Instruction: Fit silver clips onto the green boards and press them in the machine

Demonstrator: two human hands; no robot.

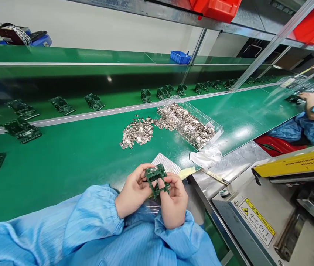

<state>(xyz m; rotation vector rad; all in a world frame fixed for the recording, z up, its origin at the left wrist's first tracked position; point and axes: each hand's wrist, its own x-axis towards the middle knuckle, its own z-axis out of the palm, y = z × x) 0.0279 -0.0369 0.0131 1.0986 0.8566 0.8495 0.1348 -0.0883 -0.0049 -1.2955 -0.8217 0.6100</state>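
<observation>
Both my hands hold one small green circuit board (pixel 157 179) close to my body, above the near edge of the green bench. My left hand (pixel 133 190) grips its left side with curled fingers. My right hand (pixel 175 199) pinches its right side, thumb on top. Behind the board lies a loose pile of small silver metal parts (pixel 138 131) beside a clear plastic tray (pixel 215 127) filled with more of them. A white perforated card (pixel 166 163) lies just beyond my fingers.
Several green boards (pixel 22 129) ride the conveyor belt at left and along the back (pixel 162 91). A white cloth (pixel 205 157) lies by the tray. A metal machine with a yellow warning label (pixel 256 221) stands at right. Another person's hand (pixel 309 101) works at far right.
</observation>
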